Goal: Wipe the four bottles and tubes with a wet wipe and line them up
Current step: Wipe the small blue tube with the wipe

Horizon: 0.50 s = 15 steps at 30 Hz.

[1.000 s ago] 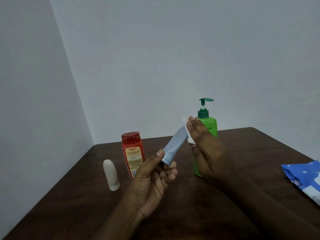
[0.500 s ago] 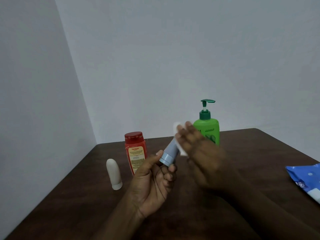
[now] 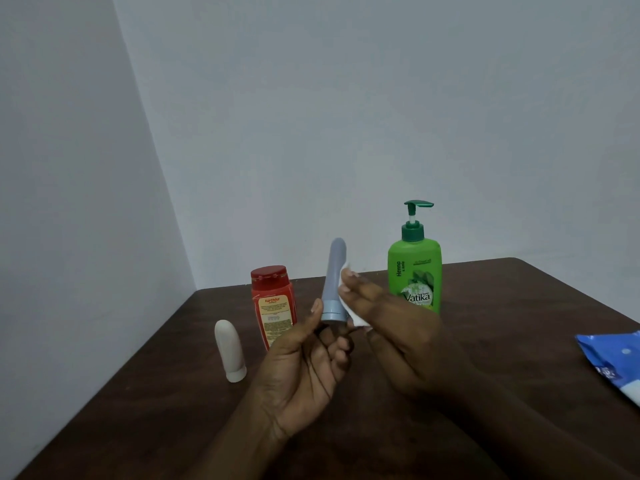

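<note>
The left hand holds the grey tube by its cap end, thumb on the near side and curled fingers under the cap, so the tube stands almost upright above the table with its flat sealed end on top. The right hand presses a white wipe against the tube's right side — fingers together and laid flat over the wipe, which shows at the fingertips and below the cap.

3 other containers stand on the table behind the hands. The white tube stands cap down at the left, well apart from the hands. Just to its right stands the red bottle, its lower right corner hidden by the left thumb. The green pump bottle stands farther right, behind the right hand, pump head pointing right; its base is hidden by the hand.

At the right edge lies a blue wipe pack, partly cut off by the frame — flat on the table, well apart from the bottles.
</note>
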### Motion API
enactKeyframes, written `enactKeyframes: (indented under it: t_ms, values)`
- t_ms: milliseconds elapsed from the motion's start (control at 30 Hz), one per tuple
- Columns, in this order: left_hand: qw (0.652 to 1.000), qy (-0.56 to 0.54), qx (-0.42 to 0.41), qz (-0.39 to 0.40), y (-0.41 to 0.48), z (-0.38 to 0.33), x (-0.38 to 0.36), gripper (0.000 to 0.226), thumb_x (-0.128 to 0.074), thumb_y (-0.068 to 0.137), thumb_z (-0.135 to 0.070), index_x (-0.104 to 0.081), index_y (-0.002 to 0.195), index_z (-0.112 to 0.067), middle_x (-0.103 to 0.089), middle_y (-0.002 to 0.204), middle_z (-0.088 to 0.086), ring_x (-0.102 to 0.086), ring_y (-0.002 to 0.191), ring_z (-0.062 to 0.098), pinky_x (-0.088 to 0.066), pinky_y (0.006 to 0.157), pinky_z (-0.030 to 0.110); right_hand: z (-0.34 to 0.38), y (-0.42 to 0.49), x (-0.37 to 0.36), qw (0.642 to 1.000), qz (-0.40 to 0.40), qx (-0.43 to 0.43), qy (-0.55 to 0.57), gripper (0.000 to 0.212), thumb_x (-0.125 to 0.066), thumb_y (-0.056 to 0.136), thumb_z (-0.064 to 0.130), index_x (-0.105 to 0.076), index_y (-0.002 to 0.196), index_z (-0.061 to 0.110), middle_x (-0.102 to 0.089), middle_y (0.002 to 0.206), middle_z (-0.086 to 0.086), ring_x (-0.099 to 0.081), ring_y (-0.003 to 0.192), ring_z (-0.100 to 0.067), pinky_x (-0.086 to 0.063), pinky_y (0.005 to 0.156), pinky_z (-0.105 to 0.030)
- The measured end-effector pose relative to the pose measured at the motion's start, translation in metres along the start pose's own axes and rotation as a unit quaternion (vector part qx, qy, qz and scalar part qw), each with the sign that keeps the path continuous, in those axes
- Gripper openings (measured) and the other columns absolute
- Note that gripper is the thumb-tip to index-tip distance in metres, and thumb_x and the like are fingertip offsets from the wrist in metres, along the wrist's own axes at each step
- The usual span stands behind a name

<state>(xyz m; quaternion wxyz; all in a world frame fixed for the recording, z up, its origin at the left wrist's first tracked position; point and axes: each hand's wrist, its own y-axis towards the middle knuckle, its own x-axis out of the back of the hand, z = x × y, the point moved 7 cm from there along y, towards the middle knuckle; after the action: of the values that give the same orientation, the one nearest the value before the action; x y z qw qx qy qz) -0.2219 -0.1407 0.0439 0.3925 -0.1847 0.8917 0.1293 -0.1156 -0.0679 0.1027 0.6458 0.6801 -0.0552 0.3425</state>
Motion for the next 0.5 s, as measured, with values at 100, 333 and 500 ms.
enactKeyframes:
  t_ms: [100, 333, 500]
  values:
    - [1.000, 0.007, -0.015, -0.012, 0.001, -0.001, 0.002, 0.070, -0.107, 0.042, -0.017, -0.081, 0.105, -0.003, -0.071, 0.083, 0.016, -0.069, 0.063, 0.021, -0.060, 0.054, 0.029, 0.003, 0.000, 0.004, 1.000, -0.005, -0.001, 0.014, 0.052, -0.049, 0.092, 0.003, -0.051, 0.144, 0.000, -0.043, 0.158, -0.011, -0.040, 0.148, -0.019, -0.038, 0.118, -0.034]
    - [0.999, -0.027, -0.040, -0.022, 0.004, -0.004, 0.006, 0.061, -0.101, 0.055, -0.025, -0.080, 0.108, -0.001, -0.071, 0.095, 0.014, -0.071, 0.072, 0.019, -0.062, 0.058, 0.028, 0.011, -0.002, 0.004, 0.998, -0.005, 0.033, 0.048, 0.044, -0.055, 0.088, -0.005, -0.064, 0.131, -0.002, -0.055, 0.147, -0.010, -0.049, 0.141, -0.017, -0.044, 0.113, -0.033]
    - [0.995, 0.031, -0.051, -0.075, 0.004, -0.001, 0.013, 0.042, -0.067, 0.086, -0.019, -0.065, 0.122, 0.003, -0.076, 0.101, 0.022, -0.074, 0.077, 0.022, -0.065, 0.065, 0.030, 0.009, -0.002, 0.030, 0.992, -0.121, 0.047, 0.003, 0.029, -0.046, 0.087, 0.004, -0.074, 0.084, -0.005, -0.073, 0.085, -0.013, -0.066, 0.081, -0.013, -0.049, 0.079, -0.014]
